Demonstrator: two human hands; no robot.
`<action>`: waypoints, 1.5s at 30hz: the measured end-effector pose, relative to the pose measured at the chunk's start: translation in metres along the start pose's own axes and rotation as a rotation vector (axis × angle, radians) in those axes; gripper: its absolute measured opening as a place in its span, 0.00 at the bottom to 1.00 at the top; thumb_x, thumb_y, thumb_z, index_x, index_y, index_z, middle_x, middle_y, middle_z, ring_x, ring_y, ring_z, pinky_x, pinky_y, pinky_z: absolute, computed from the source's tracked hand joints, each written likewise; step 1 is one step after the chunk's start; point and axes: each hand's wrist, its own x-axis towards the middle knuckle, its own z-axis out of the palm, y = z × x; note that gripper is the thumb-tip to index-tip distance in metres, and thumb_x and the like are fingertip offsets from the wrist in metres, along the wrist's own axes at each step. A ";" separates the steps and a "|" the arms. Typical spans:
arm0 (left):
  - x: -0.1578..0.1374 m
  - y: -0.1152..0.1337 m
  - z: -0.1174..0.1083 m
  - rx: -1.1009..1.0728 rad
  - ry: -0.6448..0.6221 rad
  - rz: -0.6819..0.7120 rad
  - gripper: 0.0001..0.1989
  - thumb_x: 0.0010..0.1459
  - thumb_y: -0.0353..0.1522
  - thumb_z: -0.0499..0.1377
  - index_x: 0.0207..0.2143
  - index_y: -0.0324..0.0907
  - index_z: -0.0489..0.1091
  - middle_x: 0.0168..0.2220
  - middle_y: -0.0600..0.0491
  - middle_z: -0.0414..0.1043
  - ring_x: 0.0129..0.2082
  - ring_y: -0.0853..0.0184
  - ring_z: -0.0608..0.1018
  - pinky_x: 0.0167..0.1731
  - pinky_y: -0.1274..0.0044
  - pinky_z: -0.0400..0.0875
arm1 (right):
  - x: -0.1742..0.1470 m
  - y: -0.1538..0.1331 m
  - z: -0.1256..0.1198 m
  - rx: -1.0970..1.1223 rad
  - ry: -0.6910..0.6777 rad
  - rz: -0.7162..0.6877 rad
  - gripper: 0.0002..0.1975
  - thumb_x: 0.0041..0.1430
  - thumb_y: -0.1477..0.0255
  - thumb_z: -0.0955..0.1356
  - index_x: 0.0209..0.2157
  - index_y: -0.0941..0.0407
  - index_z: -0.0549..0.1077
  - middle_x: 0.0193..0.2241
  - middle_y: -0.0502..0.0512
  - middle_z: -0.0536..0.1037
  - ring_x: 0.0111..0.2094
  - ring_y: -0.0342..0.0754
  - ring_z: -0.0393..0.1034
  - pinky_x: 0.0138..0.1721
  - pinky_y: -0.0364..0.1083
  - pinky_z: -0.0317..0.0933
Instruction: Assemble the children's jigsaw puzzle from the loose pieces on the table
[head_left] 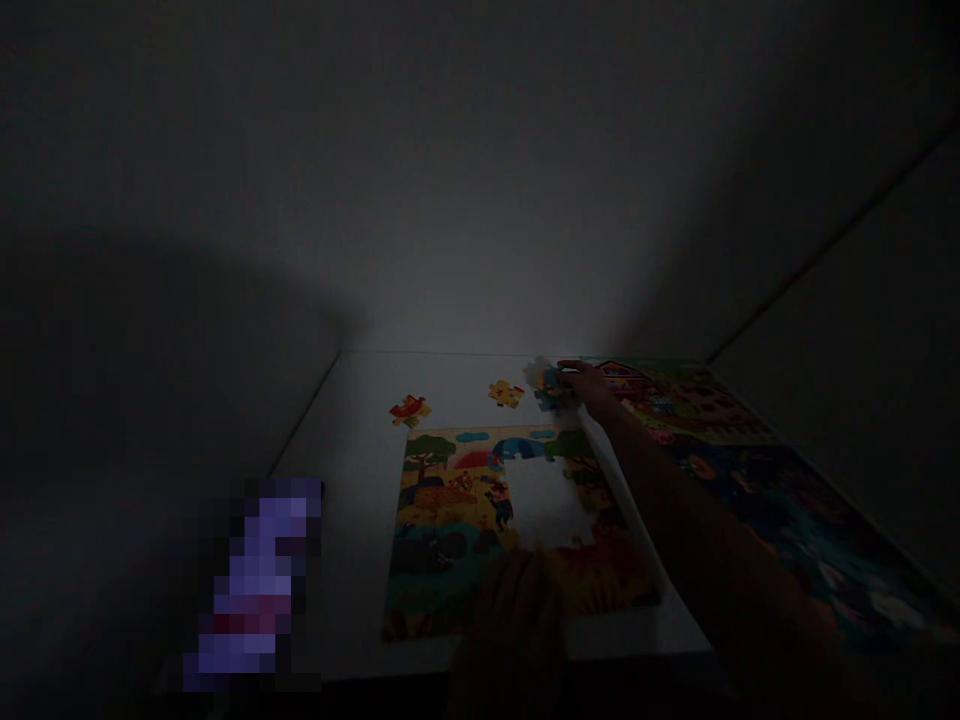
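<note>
Really dark shot, so take the details loosely. Using the half-built jigsaw puzzle (517, 530) as the landmark: the left hand (517, 600) is lying on the puzzle's near edge, fingers spread flat and relaxed, not gripping anything as far as I can tell. The puzzle itself is showing a cartoon scene, trees and animals on yellow and green ground, with a white gap sitting just right of its middle where pieces are missing.

The right arm is stretching out past the puzzle's right side, and the right hand (589, 385) is reaching beyond the far right corner, fingertips touching a loose bluish piece (551, 390). Can't tell whether it's actually pinching it or just resting on it, too dim.

Beyond the puzzle's far edge, a yellow piece (506, 393) is lying just left of the bluish one, and a red-and-yellow piece (409, 410) is sitting off the far left corner. Right of the puzzle, partly behind the arm, printed picture sheets (697, 400) are lying on the white table (352, 480). Left of the puzzle there's a blurred purple patch (259, 590).
</note>
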 end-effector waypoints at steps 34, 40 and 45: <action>0.002 0.002 -0.006 -0.035 -0.106 0.004 0.14 0.61 0.28 0.52 0.47 0.39 0.71 0.52 0.45 0.74 0.54 0.58 0.74 0.54 0.66 0.70 | -0.158 -0.004 0.011 0.091 -0.851 -0.118 0.19 0.47 0.57 0.75 0.30 0.55 0.70 0.28 0.48 0.71 0.30 0.43 0.65 0.33 0.44 0.60; 0.009 0.004 -0.011 -0.007 -0.141 0.015 0.13 0.61 0.27 0.51 0.46 0.39 0.71 0.51 0.45 0.75 0.53 0.57 0.75 0.52 0.66 0.72 | -0.160 0.009 0.019 0.062 -0.855 -0.224 0.16 0.51 0.59 0.74 0.34 0.55 0.72 0.34 0.50 0.73 0.35 0.46 0.68 0.37 0.45 0.62; 0.011 0.005 -0.014 0.000 -0.164 0.013 0.14 0.60 0.26 0.52 0.46 0.39 0.71 0.51 0.45 0.75 0.53 0.58 0.74 0.52 0.66 0.72 | -0.163 0.003 0.009 -0.161 -0.808 -0.287 0.10 0.56 0.64 0.72 0.34 0.54 0.72 0.31 0.49 0.73 0.33 0.45 0.67 0.35 0.45 0.61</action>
